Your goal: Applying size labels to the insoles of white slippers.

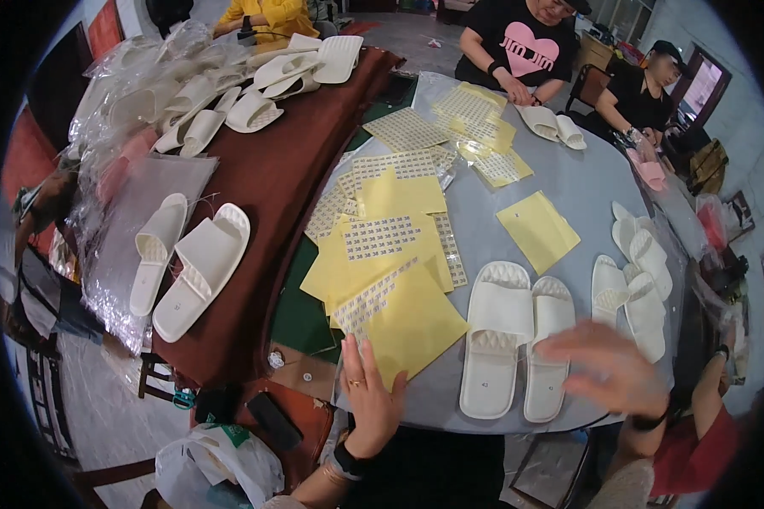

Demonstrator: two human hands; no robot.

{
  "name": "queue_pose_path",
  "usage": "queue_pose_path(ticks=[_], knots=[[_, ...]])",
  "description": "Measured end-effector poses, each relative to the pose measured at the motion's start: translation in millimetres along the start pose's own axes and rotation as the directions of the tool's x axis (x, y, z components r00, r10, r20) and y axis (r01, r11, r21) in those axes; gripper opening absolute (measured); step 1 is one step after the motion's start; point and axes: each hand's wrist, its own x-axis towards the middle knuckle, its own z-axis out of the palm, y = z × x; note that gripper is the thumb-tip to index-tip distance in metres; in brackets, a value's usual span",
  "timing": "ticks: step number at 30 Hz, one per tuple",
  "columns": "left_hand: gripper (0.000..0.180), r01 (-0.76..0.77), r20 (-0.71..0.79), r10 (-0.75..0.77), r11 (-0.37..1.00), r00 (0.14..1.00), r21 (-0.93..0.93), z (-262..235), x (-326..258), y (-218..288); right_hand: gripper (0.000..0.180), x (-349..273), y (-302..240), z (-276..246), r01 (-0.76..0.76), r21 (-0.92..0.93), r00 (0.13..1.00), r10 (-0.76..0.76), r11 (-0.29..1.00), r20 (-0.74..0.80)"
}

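My left hand [370, 399] is open, its fingers stretched out over the near edge of a yellow sticker sheet [424, 318] with rows of small printed labels. Nothing shows in it. In front of me on the grey table lies a pair of white slippers, a left slipper [494, 339] and a right slipper [548, 386], each with a small mark on its heel. My right hand [611, 369], a little blurred, hovers at the right slipper and hides part of it. Its thumb and fingers are apart, with nothing visible between them.
More sticker sheets [399, 191] spread over the grey table [475, 212], plus a single sheet [539, 231]. White slippers [645, 297] lie at right. A brown-covered table [289, 161] at left bears another pair [204, 271] and bagged slippers [144, 102]. Co-workers [522, 51] sit across.
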Motion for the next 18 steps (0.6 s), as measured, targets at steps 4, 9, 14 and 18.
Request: queue_pose_path(ticks=[4,9,14,18], knots=[[0.059,0.017,0.253,-0.042,0.995,0.966,0.1,13.0,-0.9,-13.4,0.018,87.9,20.8,-31.4,-0.04,0.01,0.869,0.04,0.999,-0.493],[0.053,-0.04,0.287,0.013,0.995,0.958,0.089,25.8,-3.3,-29.9,0.024,252.7,128.5,19.0,-0.278,0.014,0.864,0.256,0.961,-0.433],[0.039,-0.055,0.325,0.022,0.994,0.945,0.092,19.5,-1.1,-30.5,0.031,307.7,151.8,82.0,-0.077,-0.224,0.972,0.023,0.972,-0.234],[0.041,-0.092,0.347,0.038,0.986,0.937,0.141,9.9,13.4,-35.5,0.037,322.0,130.2,118.3,0.233,-0.334,0.97,-0.242,0.913,0.017]])
